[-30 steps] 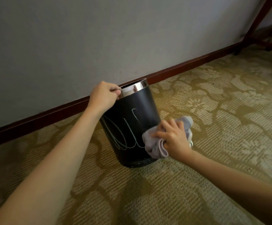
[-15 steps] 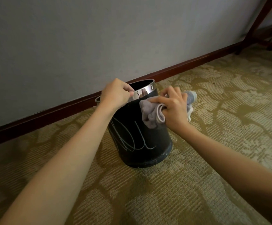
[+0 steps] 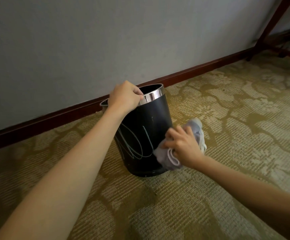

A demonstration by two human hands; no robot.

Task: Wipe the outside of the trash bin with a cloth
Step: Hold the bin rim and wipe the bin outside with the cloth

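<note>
The trash bin [image 3: 146, 134] is a round black cylinder with a matte wall and a shiny chrome band [image 3: 152, 96] around its open top. Pale looping scribbles [image 3: 134, 144] cross its front; they form no readable word. It stands on the carpet [image 3: 227, 118], which is ribbed and olive with a lighter woven pattern, near a dark red wooden baseboard [image 3: 54, 116] under a plain grey wall [image 3: 88, 40]. The left hand [image 3: 125, 97] grips the rim at 10 o'clock, with the fingers curled over the chrome. The right hand [image 3: 184, 146] clutches a soft, crumpled grey cloth [image 3: 168, 158] and presses it against the bin's lower wall at 4 o'clock. A dark wooden leg [image 3: 275, 19] leans at 1 o'clock.
</note>
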